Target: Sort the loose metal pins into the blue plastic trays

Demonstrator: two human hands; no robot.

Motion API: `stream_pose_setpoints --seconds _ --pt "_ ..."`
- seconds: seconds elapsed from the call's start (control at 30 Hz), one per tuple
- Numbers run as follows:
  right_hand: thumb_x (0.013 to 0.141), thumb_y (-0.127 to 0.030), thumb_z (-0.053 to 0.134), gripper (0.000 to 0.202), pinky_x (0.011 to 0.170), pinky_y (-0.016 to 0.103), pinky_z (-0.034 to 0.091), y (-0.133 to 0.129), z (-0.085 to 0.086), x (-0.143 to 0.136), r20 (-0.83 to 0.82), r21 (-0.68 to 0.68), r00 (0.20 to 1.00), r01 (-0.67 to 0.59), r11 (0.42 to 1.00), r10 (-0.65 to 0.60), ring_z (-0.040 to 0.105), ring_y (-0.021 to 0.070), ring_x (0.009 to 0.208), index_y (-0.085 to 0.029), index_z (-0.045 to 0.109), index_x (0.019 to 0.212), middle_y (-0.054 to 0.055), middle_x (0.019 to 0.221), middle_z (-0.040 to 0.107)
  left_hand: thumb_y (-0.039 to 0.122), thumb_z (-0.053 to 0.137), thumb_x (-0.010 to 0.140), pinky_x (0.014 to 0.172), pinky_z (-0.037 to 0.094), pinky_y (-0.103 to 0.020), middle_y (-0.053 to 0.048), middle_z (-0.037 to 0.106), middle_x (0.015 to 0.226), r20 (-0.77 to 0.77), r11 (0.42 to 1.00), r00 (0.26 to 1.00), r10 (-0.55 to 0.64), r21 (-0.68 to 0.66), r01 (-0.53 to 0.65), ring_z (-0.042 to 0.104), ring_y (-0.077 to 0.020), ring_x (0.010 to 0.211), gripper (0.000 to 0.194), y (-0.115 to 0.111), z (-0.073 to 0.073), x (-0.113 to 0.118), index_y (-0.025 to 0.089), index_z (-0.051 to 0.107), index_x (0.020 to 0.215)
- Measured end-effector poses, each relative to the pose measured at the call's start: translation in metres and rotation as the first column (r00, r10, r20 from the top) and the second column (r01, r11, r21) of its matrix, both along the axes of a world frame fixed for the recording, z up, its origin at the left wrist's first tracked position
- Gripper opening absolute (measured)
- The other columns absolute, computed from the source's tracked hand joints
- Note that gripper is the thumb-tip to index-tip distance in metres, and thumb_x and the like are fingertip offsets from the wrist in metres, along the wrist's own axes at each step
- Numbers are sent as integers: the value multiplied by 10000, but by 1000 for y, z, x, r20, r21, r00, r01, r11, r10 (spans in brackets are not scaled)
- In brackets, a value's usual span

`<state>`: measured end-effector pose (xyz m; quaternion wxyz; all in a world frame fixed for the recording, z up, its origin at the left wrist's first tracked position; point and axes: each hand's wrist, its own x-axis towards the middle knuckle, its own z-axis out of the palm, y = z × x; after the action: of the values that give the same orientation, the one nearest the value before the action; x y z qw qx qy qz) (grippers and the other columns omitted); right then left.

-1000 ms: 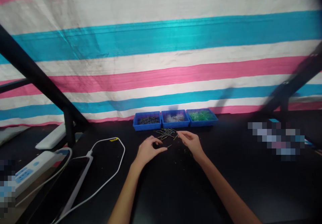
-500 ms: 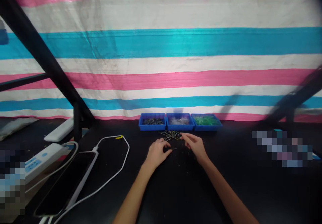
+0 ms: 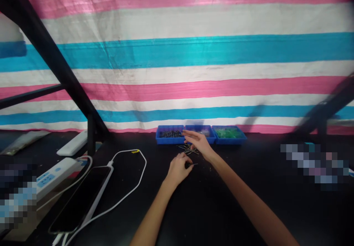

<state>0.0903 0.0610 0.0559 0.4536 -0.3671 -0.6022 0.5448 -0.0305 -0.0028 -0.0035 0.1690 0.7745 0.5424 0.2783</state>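
Presently: left hand (image 3: 179,169), pinching slim, straight, metallic-looking pin (image 3: 195,164), presumably light, stiff, best gripped mid-shaft; right hand (image 3: 201,143), fingers loosely spread, at left hand's one o'clock.

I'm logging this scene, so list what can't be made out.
Head view: part of the middle blue bin, behind the right hand.
Head view: whether that hand holds anything, too small to tell.
Head view: one end of the thin pin, hidden in the left hand.
Head view: number of pieces in the pile, small and overlapping.
Head view: near end of the power strip, under pixel blocks.
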Motion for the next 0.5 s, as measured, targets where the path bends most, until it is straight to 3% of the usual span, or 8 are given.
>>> stream_pose_setpoints --seconds 0.07,0.13,0.33,0.5 --pt "691 -335 618 426 411 173 430 1 4 -1 -2 18 999 -34 999 34 618 169 808 -267 592 1111 51 1138 599 269 546 752 722 401 -267 -17 580 839 35 999 999 32 -2 -32 525 -161 837 96 0 0 0 207 618 770" --pt "706 -334 603 379 432 192 449 -1 0 2 51 69 999 -23 997 20 617 185 833 -256 614 1076 52 1126 606 277 525 765 694 397 -260 -12 580 815 80 996 992 93 -8 -93 527 -153 810 116 1 1 0 210 618 780" --pt "739 -288 572 206 748 313 483 -18 -33 23 253 355 937 143 924 -242 612 179 800 -186 692 871 63 889 671 320 491 788 565 376 -223 -4 581 795 304 980 932 199 -50 -193 492 -104 626 184 5 1 -1 211 624 855" --pt "759 -338 553 220 659 298 495 -33 -48 31 322 273 917 148 950 -235 619 184 719 -174 698 786 60 793 684 313 508 782 586 396 -229 -18 599 800 438 983 881 180 -55 -173 507 -109 631 189 9 -4 0 190 630 856"
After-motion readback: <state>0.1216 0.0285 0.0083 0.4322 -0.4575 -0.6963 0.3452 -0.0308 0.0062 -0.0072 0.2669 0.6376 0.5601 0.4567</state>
